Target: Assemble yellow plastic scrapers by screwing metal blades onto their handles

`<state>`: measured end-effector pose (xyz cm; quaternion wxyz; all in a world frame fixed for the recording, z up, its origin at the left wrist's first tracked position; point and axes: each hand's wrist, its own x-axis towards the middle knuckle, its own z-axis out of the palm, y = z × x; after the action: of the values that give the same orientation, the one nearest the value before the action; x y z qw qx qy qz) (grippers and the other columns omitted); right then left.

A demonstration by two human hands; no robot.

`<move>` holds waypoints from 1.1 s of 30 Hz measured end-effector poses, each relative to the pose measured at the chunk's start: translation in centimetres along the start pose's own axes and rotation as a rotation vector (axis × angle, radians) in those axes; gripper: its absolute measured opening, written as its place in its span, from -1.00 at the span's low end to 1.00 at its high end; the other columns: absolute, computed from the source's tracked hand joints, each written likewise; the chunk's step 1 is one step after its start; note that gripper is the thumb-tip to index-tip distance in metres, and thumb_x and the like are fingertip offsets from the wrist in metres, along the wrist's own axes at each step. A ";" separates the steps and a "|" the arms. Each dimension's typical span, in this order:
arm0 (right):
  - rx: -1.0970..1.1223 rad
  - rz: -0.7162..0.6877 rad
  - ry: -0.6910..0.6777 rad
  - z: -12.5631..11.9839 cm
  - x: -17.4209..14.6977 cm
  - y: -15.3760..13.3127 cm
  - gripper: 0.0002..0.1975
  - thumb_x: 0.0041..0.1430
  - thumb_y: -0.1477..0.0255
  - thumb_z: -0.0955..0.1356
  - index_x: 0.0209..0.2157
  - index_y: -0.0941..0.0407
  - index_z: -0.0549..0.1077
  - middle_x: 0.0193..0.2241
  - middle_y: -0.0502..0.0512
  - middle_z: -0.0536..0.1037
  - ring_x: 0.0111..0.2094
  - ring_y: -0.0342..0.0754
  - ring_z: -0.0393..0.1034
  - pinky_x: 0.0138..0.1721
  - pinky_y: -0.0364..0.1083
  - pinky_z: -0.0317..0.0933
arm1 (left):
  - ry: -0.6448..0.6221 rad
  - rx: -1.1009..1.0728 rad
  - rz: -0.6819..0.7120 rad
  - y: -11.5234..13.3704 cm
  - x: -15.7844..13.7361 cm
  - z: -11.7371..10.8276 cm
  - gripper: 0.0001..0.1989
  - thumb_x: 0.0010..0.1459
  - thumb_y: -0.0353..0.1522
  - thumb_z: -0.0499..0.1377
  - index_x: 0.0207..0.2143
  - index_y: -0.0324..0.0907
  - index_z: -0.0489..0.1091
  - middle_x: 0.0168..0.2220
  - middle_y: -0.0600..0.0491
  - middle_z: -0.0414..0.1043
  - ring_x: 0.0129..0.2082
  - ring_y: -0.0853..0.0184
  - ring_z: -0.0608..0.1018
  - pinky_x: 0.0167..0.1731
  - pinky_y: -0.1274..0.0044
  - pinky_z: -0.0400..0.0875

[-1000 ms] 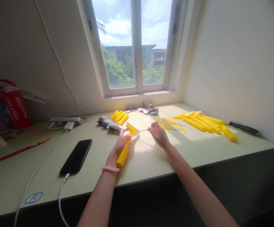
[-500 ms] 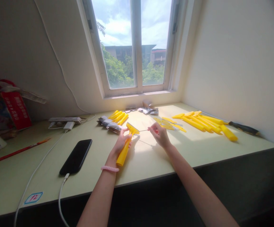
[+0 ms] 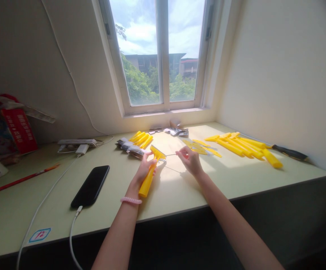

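My left hand [image 3: 144,168] is wrapped round a yellow scraper [image 3: 146,183], whose wide head points away from me and whose handle slants toward the table's front edge. From the right, my right hand [image 3: 190,159] pinches a thin metal rod [image 3: 169,155], its far tip at the scraper's head. Whether the tip sits in a screw is too small to tell. Just below the head lies a small heap of shiny metal bits [image 3: 162,161], partly hidden by the scraper. Flat yellow plates [image 3: 198,146] are spread beyond my right hand.
Several yellow scrapers [image 3: 236,144] lie at the right beside a black-handled tool [image 3: 289,152]. Yellow handles [image 3: 142,138] and dark packets [image 3: 135,149] are behind my left hand. A phone [image 3: 90,186] on a white cable [image 3: 74,232], a power strip [image 3: 78,142] and a pencil [image 3: 22,180] occupy the left.
Almost nothing differs. Both hands keep their places, with the scraper and the thin metal rod still held at its head.
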<state>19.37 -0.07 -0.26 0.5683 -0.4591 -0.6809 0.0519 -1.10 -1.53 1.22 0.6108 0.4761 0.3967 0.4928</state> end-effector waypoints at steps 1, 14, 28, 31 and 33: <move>-0.007 0.005 0.000 0.0 0.0 0.0 -0.76 0.11 0.24 0.29 -0.49 0.10 0.31 -0.57 0.03 0.45 -0.52 -0.10 0.35 -0.49 -0.14 0.24 | 0.001 -0.002 0.002 0.0 0.1 0.0 -0.49 -0.04 -0.41 0.14 -0.02 -0.14 0.03 -0.55 0.17 0.22 -0.72 0.52 0.30 -0.73 0.67 0.13; 0.016 -0.011 -0.045 -0.1 0.0 -0.4 -0.76 0.13 0.26 0.27 -0.50 0.11 0.31 -0.59 0.00 0.40 -0.52 -0.12 0.32 -0.49 -0.16 0.22 | 0.007 0.017 0.017 -0.2 0.4 0.0 -0.54 -0.01 -0.43 0.11 -0.04 -0.13 0.03 -0.53 0.17 0.23 -0.72 0.52 0.30 -0.74 0.68 0.12; 0.021 0.056 -0.037 -0.1 0.0 -0.1 -0.66 0.09 0.15 0.28 -0.57 0.11 0.34 -0.71 -0.03 0.36 -0.64 -0.17 0.21 -0.58 -0.18 0.14 | 0.005 0.009 0.010 -0.2 0.2 0.1 -0.56 -0.03 -0.43 0.13 -0.07 -0.12 0.09 -0.56 0.18 0.24 -0.72 0.50 0.33 -0.74 0.68 0.16; 0.014 0.070 -0.050 -0.1 0.0 -0.1 -0.65 0.09 0.15 0.27 -0.58 0.12 0.33 -0.74 -0.07 0.30 -0.68 -0.19 0.15 -0.59 -0.19 0.10 | 0.012 0.008 0.018 -0.3 0.2 0.1 -0.55 -0.04 -0.43 0.14 -0.08 -0.12 0.09 -0.55 0.18 0.25 -0.72 0.50 0.33 -0.75 0.68 0.16; 0.019 0.093 -0.079 -0.1 0.1 -0.1 -0.65 0.10 0.15 0.26 -0.58 0.11 0.33 -0.77 -0.10 0.25 -0.69 -0.20 0.12 -0.59 -0.20 0.07 | 0.016 0.010 0.028 -0.2 0.1 0.2 -0.56 -0.03 -0.43 0.14 -0.08 -0.12 0.08 -0.55 0.18 0.25 -0.72 0.50 0.33 -0.75 0.68 0.16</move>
<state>19.36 -0.14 -0.11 0.5424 -0.4822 -0.6803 0.1026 -0.86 -1.43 1.05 0.5983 0.4809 0.3974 0.5028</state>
